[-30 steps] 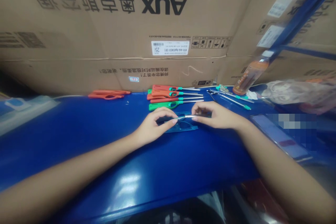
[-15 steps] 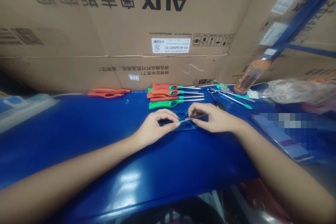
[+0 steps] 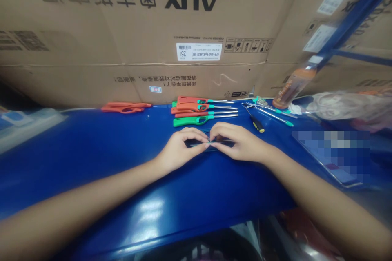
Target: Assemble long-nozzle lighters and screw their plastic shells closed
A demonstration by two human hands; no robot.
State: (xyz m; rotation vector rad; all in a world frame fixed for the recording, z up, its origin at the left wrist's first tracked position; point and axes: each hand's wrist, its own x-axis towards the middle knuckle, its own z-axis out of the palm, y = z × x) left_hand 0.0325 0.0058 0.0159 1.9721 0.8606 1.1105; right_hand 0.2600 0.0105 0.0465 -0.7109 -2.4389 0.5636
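Observation:
My left hand (image 3: 180,147) and my right hand (image 3: 234,142) meet fingertip to fingertip over a dark blue lighter shell (image 3: 199,143) lying on the blue table (image 3: 92,151). Both hands are closed in a pinch on it; the right one also presses a thin metal tube (image 3: 225,141) onto the shell. Most of the shell is hidden under my fingers. Just behind my hands lies a row of finished long-nosed lighters (image 3: 199,112), orange and green.
Large cardboard boxes (image 3: 153,28) wall off the back. Orange shell halves (image 3: 125,107) lie at the left, loose metal tubes with teal ends (image 3: 269,112) and a small screwdriver (image 3: 256,124) at the right. A bottle (image 3: 292,85) and a plastic bag (image 3: 346,106) stand further right.
My right hand has slid left along the tube until its fingertips meet those of the left hand. The screwdriver it covered now shows. The left hand has hardly moved.

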